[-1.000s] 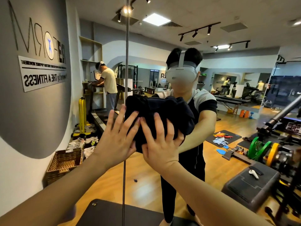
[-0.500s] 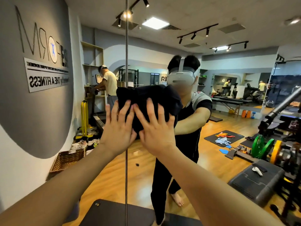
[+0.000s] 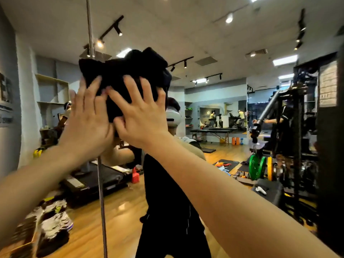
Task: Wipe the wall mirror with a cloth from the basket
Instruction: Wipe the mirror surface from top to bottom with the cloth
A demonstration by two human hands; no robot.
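Head view: a bunched black cloth (image 3: 126, 71) is pressed high against the wall mirror (image 3: 214, 112). The left hand (image 3: 87, 120) and right hand (image 3: 141, 116), side by side with fingers spread flat, cover the cloth's lower half; the rest bulges above the fingertips. A vertical mirror seam (image 3: 101, 192) runs below the left wrist.

Both hands flat on black cloth (image 3: 128, 71)

left hand (image 3: 87, 120) and right hand (image 3: 143, 118) side by side on cloth (image 3: 126, 71), against mirror (image 3: 214, 108).
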